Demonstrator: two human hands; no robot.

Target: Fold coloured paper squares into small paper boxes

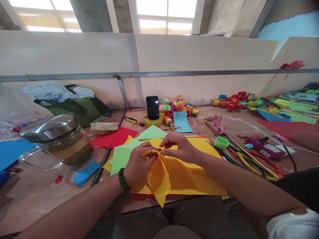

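Note:
My left hand (141, 162), with a ring and a green bead bracelet (123, 179) at the wrist, is closed on a yellow sheet of paper (159, 184). The sheet's top edge is folded or rolled between the fingers, and its pointed lower end hangs down past the table edge. My right hand (178, 147) pinches the same paper at its upper edge, thumb and forefinger together, close to the left fingertips. Beneath both hands lies a stack of yellow paper (199, 182), with light green sheets (121, 157) and a red sheet (114, 136) fanned out to its left.
A glass teapot (62, 142) stands at left beside a blue strip (86, 173). Behind the stack are a phone (152, 108) on a tape roll (153, 121) and a heap of small paper boxes (178, 107). Right lie a pink glue gun (217, 123), pliers (259, 164) and another person's arm (305, 136).

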